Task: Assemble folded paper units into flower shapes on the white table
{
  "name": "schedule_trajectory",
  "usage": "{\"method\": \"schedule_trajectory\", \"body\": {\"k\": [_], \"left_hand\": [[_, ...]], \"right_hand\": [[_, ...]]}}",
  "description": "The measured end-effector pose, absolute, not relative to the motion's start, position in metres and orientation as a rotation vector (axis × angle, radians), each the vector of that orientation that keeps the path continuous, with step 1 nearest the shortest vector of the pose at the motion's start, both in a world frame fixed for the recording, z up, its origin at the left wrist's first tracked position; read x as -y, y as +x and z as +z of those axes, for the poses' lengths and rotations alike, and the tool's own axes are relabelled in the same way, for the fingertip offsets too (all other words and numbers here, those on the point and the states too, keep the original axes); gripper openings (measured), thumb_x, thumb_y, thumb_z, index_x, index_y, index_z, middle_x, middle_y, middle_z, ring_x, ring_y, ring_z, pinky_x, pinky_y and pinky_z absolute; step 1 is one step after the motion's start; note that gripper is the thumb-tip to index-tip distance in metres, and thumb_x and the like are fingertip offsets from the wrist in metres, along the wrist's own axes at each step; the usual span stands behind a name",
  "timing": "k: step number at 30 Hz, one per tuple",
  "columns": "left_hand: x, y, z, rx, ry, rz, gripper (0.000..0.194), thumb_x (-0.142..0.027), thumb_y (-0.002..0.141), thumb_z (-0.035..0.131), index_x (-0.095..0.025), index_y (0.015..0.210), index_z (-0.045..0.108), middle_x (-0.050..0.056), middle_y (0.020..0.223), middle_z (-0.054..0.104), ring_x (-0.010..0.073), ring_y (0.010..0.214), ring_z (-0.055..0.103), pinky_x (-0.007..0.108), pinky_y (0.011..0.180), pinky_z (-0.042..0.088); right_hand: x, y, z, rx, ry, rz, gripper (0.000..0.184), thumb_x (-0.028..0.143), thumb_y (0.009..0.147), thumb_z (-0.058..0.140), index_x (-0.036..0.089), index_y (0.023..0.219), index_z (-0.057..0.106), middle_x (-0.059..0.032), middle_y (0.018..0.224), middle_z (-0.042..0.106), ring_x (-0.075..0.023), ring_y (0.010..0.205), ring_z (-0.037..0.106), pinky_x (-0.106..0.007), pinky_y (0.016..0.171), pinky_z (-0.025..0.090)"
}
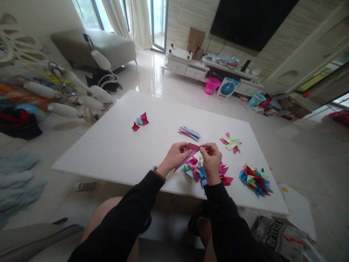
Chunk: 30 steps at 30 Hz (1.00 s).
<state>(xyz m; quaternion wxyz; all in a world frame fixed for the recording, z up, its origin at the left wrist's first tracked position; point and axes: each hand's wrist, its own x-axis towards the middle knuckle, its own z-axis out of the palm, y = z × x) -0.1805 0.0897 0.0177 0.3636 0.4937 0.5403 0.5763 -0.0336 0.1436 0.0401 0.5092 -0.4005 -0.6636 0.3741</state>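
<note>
A folded magenta paper (193, 147) is held up over the near side of the white table (109, 145). My left hand (177, 156) pinches it from the left, thumb on top. At its right corner, my right hand (211, 156) grips the tip between thumb and fingers. Beneath and behind my hands lies a pile of folded coloured paper pieces (192, 169), partly hidden by them. Just beyond is a stack of coloured paper strips or sheets (190, 133). To the right sits a green and pink paper pinwheel shape (231, 142).
A second heap of folded papers (255, 180) rests near the right table edge. Small red and light blue folded pieces (141, 120) lie at the far left. Past the table stand a pink basket (212, 86), a fan (228, 87) and a low cabinet (188, 69).
</note>
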Motion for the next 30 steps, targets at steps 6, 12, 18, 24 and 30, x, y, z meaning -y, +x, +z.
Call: {"method": "schedule_trajectory", "body": {"k": [6, 12, 18, 24, 30], "left_hand": [[-0.0892, -0.1807, 0.0189, -1.401, 1.257, 1.473, 0.015, -0.027, 0.081, 0.068, -0.014, 0.087, 0.074, 0.004, 0.074, 0.07, 0.0164, 0.069, 0.062, 0.026, 0.063, 0.048], [-0.0891, -0.1803, 0.0191, -1.408, 1.27, 1.485, 0.013, -0.026, 0.081, 0.068, -0.014, 0.083, 0.072, 0.003, 0.073, 0.069, 0.0149, 0.066, 0.06, 0.026, 0.063, 0.047], [-0.089, -0.1802, 0.0186, -1.409, 1.275, 1.486, 0.013, -0.026, 0.081, 0.067, -0.014, 0.083, 0.072, 0.003, 0.075, 0.069, 0.014, 0.066, 0.059, 0.025, 0.064, 0.046], [-0.0879, -0.1801, 0.0216, -1.408, 1.271, 1.465, 0.015, -0.026, 0.082, 0.065, -0.013, 0.083, 0.071, 0.003, 0.075, 0.069, 0.0137, 0.065, 0.058, 0.025, 0.064, 0.045], [-0.088, -0.18, 0.0222, -1.418, 1.256, 1.473, 0.014, -0.027, 0.08, 0.068, -0.014, 0.084, 0.072, 0.003, 0.074, 0.069, 0.0151, 0.068, 0.059, 0.025, 0.063, 0.045]], "right_hand": [[-0.144, -0.0334, 0.039, 1.589, -0.985, 0.923, 0.006, 0.026, 0.082, 0.067, 0.02, 0.08, 0.066, -0.0004, 0.084, 0.063, -0.015, 0.072, 0.058, -0.03, 0.067, 0.046], [-0.1427, -0.034, 0.041, 1.578, -0.977, 0.93, 0.006, 0.026, 0.082, 0.068, 0.02, 0.079, 0.067, 0.0002, 0.083, 0.062, -0.0145, 0.071, 0.058, -0.03, 0.068, 0.045], [-0.1429, -0.0339, 0.0404, 1.583, -0.986, 0.931, 0.008, 0.028, 0.082, 0.068, 0.02, 0.08, 0.067, 0.0001, 0.083, 0.063, -0.0145, 0.07, 0.058, -0.03, 0.067, 0.046], [-0.1444, -0.0335, 0.0375, 1.571, -0.999, 0.942, 0.009, 0.029, 0.082, 0.068, 0.02, 0.08, 0.067, -0.0002, 0.081, 0.064, -0.0157, 0.071, 0.059, -0.03, 0.067, 0.047], [-0.1437, -0.0338, 0.0377, 1.563, -1.02, 0.966, 0.011, 0.031, 0.082, 0.068, 0.02, 0.081, 0.066, 0.0, 0.078, 0.065, -0.0159, 0.069, 0.059, -0.03, 0.066, 0.046]]}}
